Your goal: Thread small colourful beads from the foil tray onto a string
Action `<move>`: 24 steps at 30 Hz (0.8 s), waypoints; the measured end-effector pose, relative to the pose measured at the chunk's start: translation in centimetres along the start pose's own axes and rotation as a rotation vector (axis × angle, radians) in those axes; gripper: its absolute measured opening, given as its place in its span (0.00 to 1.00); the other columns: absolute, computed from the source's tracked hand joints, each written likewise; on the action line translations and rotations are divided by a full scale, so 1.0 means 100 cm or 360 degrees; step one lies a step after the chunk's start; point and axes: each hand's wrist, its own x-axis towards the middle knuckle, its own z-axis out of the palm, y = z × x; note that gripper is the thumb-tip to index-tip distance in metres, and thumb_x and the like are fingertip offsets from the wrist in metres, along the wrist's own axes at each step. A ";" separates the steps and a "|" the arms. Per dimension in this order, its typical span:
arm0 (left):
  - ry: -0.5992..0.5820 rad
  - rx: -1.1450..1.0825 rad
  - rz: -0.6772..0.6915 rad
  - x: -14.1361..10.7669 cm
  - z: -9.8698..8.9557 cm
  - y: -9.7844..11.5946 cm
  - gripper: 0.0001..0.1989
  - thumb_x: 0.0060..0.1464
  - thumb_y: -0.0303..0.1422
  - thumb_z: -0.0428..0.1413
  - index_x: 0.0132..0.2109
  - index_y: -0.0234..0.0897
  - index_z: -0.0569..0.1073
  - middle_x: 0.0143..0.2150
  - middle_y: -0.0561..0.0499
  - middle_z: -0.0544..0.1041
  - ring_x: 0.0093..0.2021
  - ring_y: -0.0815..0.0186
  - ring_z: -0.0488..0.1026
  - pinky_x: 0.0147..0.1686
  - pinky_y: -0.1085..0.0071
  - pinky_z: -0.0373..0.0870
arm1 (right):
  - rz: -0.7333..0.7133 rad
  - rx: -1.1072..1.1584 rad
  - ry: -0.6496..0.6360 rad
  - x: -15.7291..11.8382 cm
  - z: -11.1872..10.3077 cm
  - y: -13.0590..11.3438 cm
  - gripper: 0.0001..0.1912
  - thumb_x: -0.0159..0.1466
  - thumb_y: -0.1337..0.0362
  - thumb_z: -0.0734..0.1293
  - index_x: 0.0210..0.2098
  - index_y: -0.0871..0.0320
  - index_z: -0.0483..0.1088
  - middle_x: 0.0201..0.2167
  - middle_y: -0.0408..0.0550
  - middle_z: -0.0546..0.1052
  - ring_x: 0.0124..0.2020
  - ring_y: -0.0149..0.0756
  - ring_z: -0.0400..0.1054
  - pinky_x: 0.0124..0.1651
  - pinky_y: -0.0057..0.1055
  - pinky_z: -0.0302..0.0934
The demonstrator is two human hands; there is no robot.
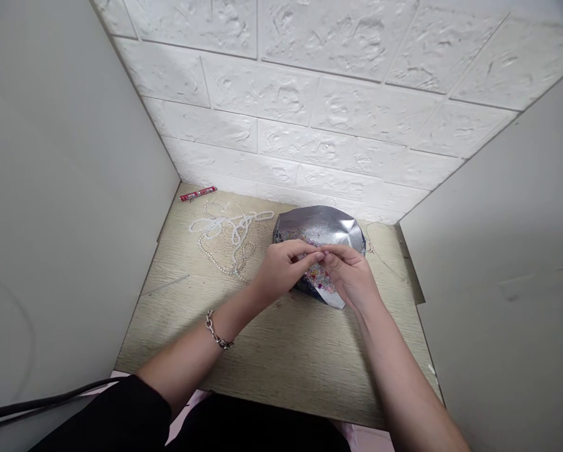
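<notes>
My left hand (285, 263) and my right hand (354, 273) meet fingertip to fingertip above an opened silver foil bag (326, 220). Both are closed in a pinch. A tiny pinkish bead (325, 253) shows at the fingertips of my right hand. What my left fingertips pinch is too small to make out. Beneath the hands, many small multicoloured beads (315, 274) lie in the bag, partly hidden by my fingers. A chain bracelet (218, 333) circles my left wrist.
Strands of white and pearly beads (234, 229) lie tangled left of the bag. A red tube-like packet (198, 193) rests at the back left corner. Thin wire or thread (387, 257) lies to the right. Grey panels and a white brick-patterned wall (285, 138) enclose the wooden tabletop (272, 351).
</notes>
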 end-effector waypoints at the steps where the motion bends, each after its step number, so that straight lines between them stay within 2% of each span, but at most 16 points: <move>1: -0.0008 0.0009 -0.0004 0.000 0.000 0.000 0.11 0.50 0.34 0.51 0.32 0.33 0.75 0.25 0.50 0.73 0.26 0.73 0.66 0.27 0.76 0.61 | 0.0004 0.0008 -0.0002 0.000 0.000 0.000 0.09 0.41 0.63 0.73 0.24 0.52 0.73 0.25 0.40 0.74 0.31 0.27 0.67 0.38 0.28 0.61; 17: 0.0001 0.0069 -0.0002 0.001 -0.002 0.001 0.09 0.49 0.33 0.52 0.32 0.34 0.76 0.26 0.50 0.75 0.25 0.74 0.67 0.26 0.77 0.61 | 0.0040 -0.0006 0.0022 0.001 0.003 0.000 0.09 0.40 0.62 0.73 0.23 0.52 0.73 0.25 0.40 0.75 0.30 0.26 0.67 0.37 0.26 0.60; 24: -0.0033 0.0005 -0.0075 0.001 -0.001 -0.003 0.10 0.49 0.35 0.52 0.32 0.34 0.76 0.27 0.50 0.75 0.27 0.73 0.68 0.28 0.77 0.63 | -0.0026 -0.0160 -0.0013 0.003 -0.004 0.005 0.08 0.44 0.62 0.71 0.26 0.51 0.73 0.27 0.39 0.74 0.32 0.27 0.67 0.39 0.28 0.60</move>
